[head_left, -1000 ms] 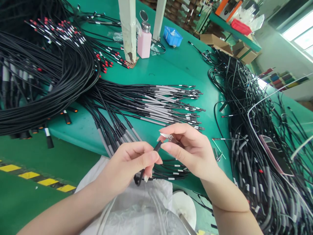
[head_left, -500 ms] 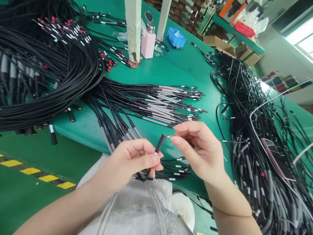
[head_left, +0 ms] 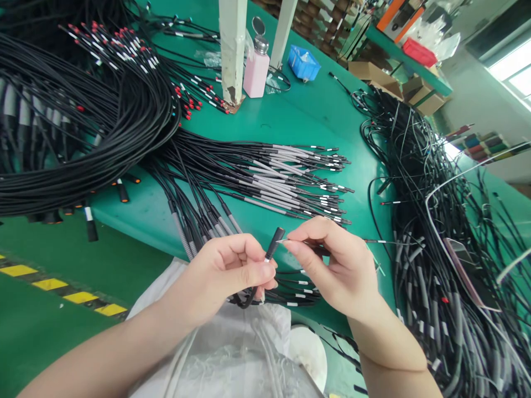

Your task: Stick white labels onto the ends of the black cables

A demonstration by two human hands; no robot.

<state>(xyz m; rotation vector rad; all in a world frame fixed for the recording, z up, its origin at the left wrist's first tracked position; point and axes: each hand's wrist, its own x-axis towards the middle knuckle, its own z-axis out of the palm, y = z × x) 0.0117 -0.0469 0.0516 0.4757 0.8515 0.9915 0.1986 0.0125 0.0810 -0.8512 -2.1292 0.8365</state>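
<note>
My left hand (head_left: 227, 271) is closed around a thin black cable, whose black connector end (head_left: 275, 241) sticks up between thumb and forefinger. My right hand (head_left: 332, 262) pinches a small thin metal piece (head_left: 283, 241) right at the connector's tip. The cable loops down under my left hand over a white bag (head_left: 232, 354) on my lap. Both hands hover just in front of the green table's near edge (head_left: 136, 221).
A fan of black cables with grey sleeves (head_left: 274, 179) lies on the table. Thick black cable coils (head_left: 74, 127) fill the left, a tangled cable heap (head_left: 435, 249) the right. A pink pump bottle (head_left: 256, 69), white posts (head_left: 232, 50), a blue tray (head_left: 304, 62) and a phone (head_left: 464, 265) sit around.
My right hand dropped slightly and brought the thin metal piece up to the connector tip. My left hand kept its hold on the cable.
</note>
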